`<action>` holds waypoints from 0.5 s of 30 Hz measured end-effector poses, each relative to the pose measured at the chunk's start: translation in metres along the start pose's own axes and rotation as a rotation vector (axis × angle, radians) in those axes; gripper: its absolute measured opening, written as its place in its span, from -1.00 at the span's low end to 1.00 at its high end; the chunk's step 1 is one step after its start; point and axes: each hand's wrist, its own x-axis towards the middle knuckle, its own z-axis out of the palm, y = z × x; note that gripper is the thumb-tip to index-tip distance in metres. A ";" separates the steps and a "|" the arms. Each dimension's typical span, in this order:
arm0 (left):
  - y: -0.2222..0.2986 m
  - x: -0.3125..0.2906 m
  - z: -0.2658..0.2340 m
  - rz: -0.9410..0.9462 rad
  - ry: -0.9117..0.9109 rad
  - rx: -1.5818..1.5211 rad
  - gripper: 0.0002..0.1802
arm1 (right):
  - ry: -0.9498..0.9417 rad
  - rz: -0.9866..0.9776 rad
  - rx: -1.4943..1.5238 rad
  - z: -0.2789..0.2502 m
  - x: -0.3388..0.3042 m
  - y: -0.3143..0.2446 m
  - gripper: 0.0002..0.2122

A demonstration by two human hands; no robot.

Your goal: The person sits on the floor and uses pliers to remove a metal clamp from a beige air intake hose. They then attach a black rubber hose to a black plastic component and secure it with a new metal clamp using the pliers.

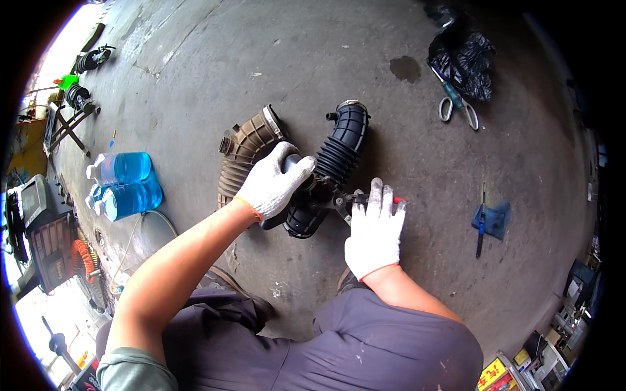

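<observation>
My left hand (279, 179), in a white knit glove, grips a dark rounded part at the lower half of a black air intake hose (345, 140). The hose has a ribbed bellows section and a metal clamp at its far end. From the right, my gloved right hand (375, 234) holds pliers (340, 202), their jaws against the hose's middle and a red handle tip showing past the fingers. The palm hides most of the handles. A brown, dusty intake hose (254, 140) of similar shape lies just left, partly behind my left hand.
Blue-liquid bottles (130, 186) stand at left. At far right are scissors (458, 104) beside a black plastic bag (463, 58); a screwdriver (482, 225) lies on a blue cloth (499, 220). A dark stain (405, 68) marks the concrete floor.
</observation>
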 end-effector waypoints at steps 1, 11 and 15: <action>0.000 -0.001 0.000 0.006 0.005 0.003 -0.44 | 0.007 0.009 0.005 0.001 -0.002 0.002 -0.43; 0.009 -0.005 0.006 0.005 -0.007 0.014 -0.40 | -0.047 0.011 -0.076 -0.012 0.002 0.003 -0.45; 0.011 -0.005 0.007 0.032 -0.009 0.025 -0.39 | -0.016 0.014 -0.060 0.001 0.001 0.006 -0.42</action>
